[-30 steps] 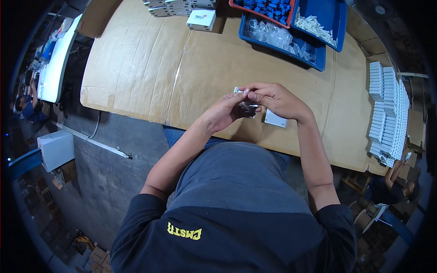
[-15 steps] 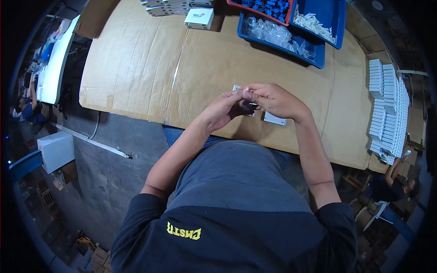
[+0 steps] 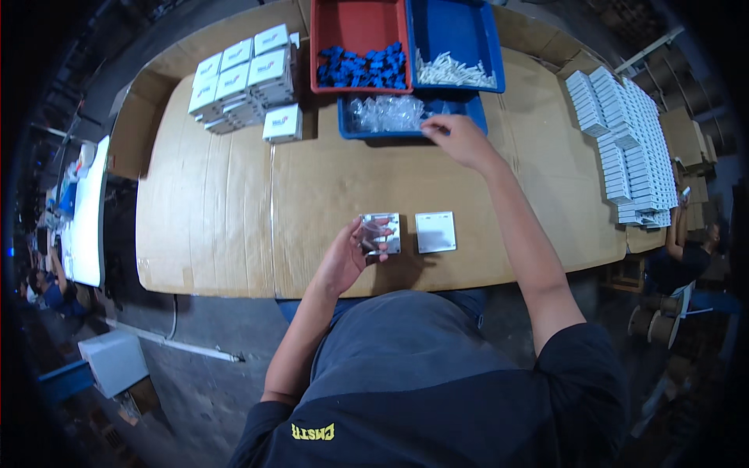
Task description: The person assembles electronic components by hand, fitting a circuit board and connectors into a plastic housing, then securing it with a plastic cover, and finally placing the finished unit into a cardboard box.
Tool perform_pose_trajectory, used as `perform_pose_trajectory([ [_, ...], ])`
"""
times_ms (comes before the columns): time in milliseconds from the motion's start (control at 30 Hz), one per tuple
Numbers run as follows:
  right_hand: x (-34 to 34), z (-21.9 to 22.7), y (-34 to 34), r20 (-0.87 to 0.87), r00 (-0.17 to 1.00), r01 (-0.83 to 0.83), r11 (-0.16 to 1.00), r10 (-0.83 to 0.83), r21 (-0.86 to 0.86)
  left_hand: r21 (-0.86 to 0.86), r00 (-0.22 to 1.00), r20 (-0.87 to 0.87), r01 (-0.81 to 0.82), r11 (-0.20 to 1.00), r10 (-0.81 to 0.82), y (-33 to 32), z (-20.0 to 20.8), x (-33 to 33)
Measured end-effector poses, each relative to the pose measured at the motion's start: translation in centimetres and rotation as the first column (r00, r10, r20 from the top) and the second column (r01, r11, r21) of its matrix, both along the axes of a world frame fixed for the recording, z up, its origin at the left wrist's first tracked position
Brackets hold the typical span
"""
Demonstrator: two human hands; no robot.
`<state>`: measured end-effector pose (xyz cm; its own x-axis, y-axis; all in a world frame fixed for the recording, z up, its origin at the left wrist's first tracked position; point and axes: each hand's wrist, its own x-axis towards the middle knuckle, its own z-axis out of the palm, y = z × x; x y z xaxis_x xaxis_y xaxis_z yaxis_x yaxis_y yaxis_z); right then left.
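We see brown cardboard point(image 3: 328, 179) across the table, matt and creased, with glossy tape point(image 3: 271, 210) along a seam left of the middle. On the far side, we make out smooth plastic with a dull sheen in the red tray point(image 3: 359, 27) and the blue trays point(image 3: 452, 27). The clear pieces point(image 3: 385, 113) look like shiny, see-through plastic, as does the transparent piece point(image 3: 375, 229) in the left hand point(image 3: 349, 257). Near us, the white square panel point(image 3: 435, 232) has a smooth, faintly glossy face. We read the white boxes point(image 3: 269, 66) at far left as smooth card, the near shirt point(image 3: 468, 421) as matt cloth.
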<state>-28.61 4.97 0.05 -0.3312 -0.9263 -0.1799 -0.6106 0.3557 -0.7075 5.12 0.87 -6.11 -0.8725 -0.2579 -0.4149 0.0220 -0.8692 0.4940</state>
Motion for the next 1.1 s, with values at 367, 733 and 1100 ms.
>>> perform_pose_trajectory([
  [367,-17.8,-1.9,-4.2,-0.559,0.609,0.497,0.820,-0.563,-0.284,0.018,1.000,-0.013,-0.013,1.000,0.013,0.2,0.2,1.1],
  [733,-19.7,-2.1,-7.3,-0.575,0.637,0.587,0.807,-0.513,-0.069,0.050,1.000,0.028,-0.008,0.999,0.007,-0.2,0.2,2.1],
  [1100,-20.6,-2.1,-5.7,-0.226,0.733,0.530,0.747,-0.641,-0.401,0.025,0.998,0.055,0.011,1.000,-0.012,-0.1,0.2,1.5],
])
